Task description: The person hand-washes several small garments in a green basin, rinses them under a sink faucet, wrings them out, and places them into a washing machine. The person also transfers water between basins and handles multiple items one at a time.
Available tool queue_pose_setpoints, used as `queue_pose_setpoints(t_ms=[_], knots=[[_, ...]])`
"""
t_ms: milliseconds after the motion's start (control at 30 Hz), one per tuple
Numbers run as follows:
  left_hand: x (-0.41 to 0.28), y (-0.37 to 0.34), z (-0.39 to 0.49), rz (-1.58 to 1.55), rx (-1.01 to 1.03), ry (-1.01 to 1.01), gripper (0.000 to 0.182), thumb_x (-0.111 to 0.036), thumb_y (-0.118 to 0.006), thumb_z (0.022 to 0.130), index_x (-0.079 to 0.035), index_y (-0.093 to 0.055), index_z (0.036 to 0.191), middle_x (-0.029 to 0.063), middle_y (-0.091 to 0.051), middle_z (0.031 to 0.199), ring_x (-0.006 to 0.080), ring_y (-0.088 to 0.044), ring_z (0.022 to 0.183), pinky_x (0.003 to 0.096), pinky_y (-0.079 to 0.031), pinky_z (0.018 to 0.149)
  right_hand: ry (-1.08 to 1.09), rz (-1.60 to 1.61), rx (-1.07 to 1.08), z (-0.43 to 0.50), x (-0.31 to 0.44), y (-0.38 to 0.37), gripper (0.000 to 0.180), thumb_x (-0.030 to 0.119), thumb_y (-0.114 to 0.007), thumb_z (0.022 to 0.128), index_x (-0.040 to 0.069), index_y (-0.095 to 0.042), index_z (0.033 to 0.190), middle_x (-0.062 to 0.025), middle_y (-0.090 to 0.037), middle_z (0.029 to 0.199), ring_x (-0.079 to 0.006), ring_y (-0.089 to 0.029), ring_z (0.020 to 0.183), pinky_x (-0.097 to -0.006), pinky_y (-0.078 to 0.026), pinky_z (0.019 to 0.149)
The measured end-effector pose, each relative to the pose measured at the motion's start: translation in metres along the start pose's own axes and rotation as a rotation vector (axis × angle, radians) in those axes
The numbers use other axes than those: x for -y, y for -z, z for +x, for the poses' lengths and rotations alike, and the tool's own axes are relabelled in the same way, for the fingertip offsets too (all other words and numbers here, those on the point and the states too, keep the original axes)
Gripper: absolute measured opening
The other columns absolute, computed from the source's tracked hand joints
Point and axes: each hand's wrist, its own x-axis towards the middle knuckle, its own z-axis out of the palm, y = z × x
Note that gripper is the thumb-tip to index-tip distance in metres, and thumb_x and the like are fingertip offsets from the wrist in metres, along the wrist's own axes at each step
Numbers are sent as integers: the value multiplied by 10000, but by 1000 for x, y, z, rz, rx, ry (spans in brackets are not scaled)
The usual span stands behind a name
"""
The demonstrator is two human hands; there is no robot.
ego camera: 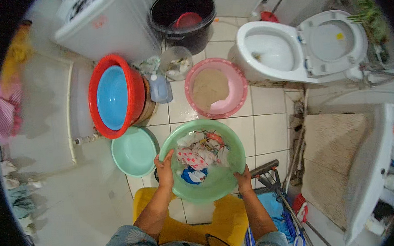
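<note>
A large green plastic basin point(232, 134) stands in front of me, with wet laundry lying in water inside it. Among the cloth are a white piece with red dots point(192, 158) and a blue and white piece point(194, 175). My left hand point(165, 166) grips the basin's left rim, thumb over the edge. On the lower right rim, my right hand point(243, 179) has hold of the same basin. The fingers beneath both rims are hidden. Whether the basin rests on the floor or is raised, I cannot tell.
Beyond it sits a pink basin point(239, 96) holding a brown sheet. To the left are a mint basin point(134, 151), a red basin point(136, 93) with a blue one inside, and a jug point(160, 89). A toilet point(269, 49), black tub point(191, 41) and mop point(280, 189) stand around.
</note>
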Motion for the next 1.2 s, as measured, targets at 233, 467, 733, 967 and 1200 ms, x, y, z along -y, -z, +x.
queue_pose_setpoints(t_ms=[233,467,733,967,1200], knots=[[187,40,169,-49,-190,-33,486,-164,-537,935,-3,-247,1291,191,-634,1198,241,-594,1094,324,-430,955,-91,75,-67,144,-167,-78,550,-113,-577,756,9,-471,1282,-102,-577,1131,-219,-551,974,-330,-472,830],[279,47,239,-126,-312,-213,424,-130,-552,948,3,-275,1240,205,-655,1116,235,-594,1080,336,-398,1019,-158,11,-150,189,-228,-111,456,-103,-581,719,-7,-521,1161,-89,-583,1050,-217,-559,921,-355,-457,849],[270,-15,217,1284,-222,-734,566,-94,-593,898,-167,-408,1428,161,-502,1337,350,-528,1165,392,-400,1025,688,-867,-81,199,-146,-187,680,-34,-678,735,89,-432,1357,-191,-497,1179,-327,-527,1093,-419,-456,927],[317,6,286,950,251,-456,437,-130,-620,846,-104,-550,1276,221,-474,1326,395,-489,1202,434,-395,1034,601,-964,102,270,-179,-223,535,-74,-647,666,59,-610,1183,-151,-517,1128,-339,-531,1081,-414,-466,918],[266,-8,237,-670,124,498,374,-413,-486,923,-146,-571,1171,101,-616,1096,247,-640,935,423,-537,799,349,-197,474,201,-128,-216,556,-137,-475,604,2,-598,1129,-103,-496,1256,-237,-501,1178,-330,-413,994]])
